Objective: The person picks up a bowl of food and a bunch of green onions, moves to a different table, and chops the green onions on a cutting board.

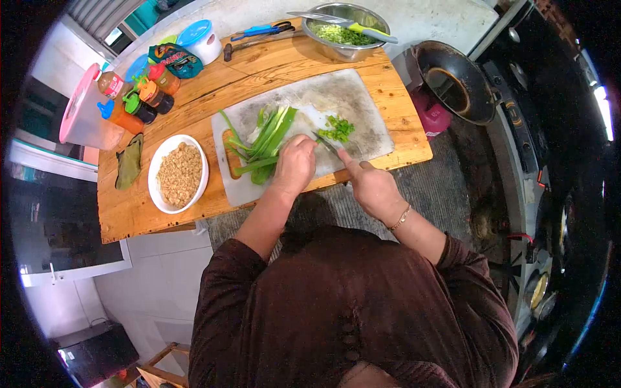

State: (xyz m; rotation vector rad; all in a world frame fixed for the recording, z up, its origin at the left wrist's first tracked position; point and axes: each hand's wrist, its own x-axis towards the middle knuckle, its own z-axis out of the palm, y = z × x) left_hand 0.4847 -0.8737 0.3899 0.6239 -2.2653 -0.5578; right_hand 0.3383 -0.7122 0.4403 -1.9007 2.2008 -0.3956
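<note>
- Your left hand (pixel 294 165) curls closed over the near ends of the green stalks (pixel 268 139), pinning them to the cutting board (pixel 362 103).
- Your right hand (pixel 374 187) grips the knife (pixel 326 143), its blade between your two hands.
- Chopped pieces (pixel 337 128) lie just beyond the blade, so this looks like mid-slicing.
- The next cut calls for tucked left fingertips, drawn back along the stalks.
- A white bowl (pixel 179 173) of crumbs sits on the worktop (pixel 259 71), left of your left hand.

the packet (pixel 176 59) bears a red label, its lettering too blurred to read.
</note>
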